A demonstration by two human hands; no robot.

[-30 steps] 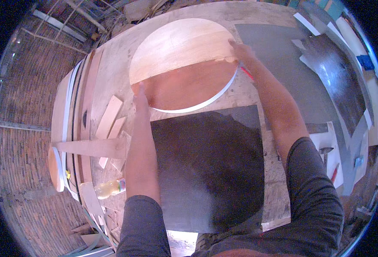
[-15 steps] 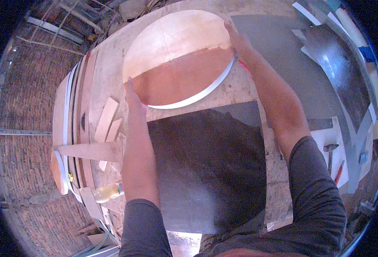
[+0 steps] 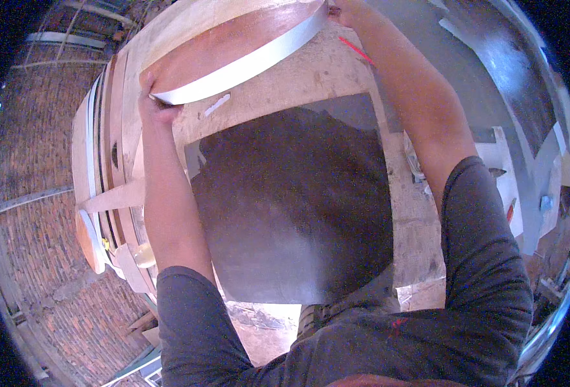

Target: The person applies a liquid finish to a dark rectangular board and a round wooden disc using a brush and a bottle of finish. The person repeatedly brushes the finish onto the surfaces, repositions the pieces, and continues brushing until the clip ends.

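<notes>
Between my hands is a large round wooden board (image 3: 233, 48) with a reddish-brown face and a white edge band (image 3: 252, 64) along its near side. Its far part runs out of the picture at the top. My left hand (image 3: 159, 103) grips the board's left rim, thumb on the face and fingers beneath. At the right rim my right hand (image 3: 344, 13) holds on, partly cut off by the upper edge. The near rim looks raised toward me. Nearer to me, a dark square sheet (image 3: 298, 206) with a glossy surface lies on the worktable (image 3: 420, 248).
A red stick-like tool (image 3: 357, 50) and a small white strip (image 3: 217, 104) lie near the board. Long strips (image 3: 107, 135) line the table's left side. At the right are a grey sheet (image 3: 478, 97) and a hammer (image 3: 496, 172). A brick surface (image 3: 27, 142) stands far left.
The round board has moved up and left in the picture, and more of its white edge shows. Both hands stayed on it. A small white strip has come into sight below it.
</notes>
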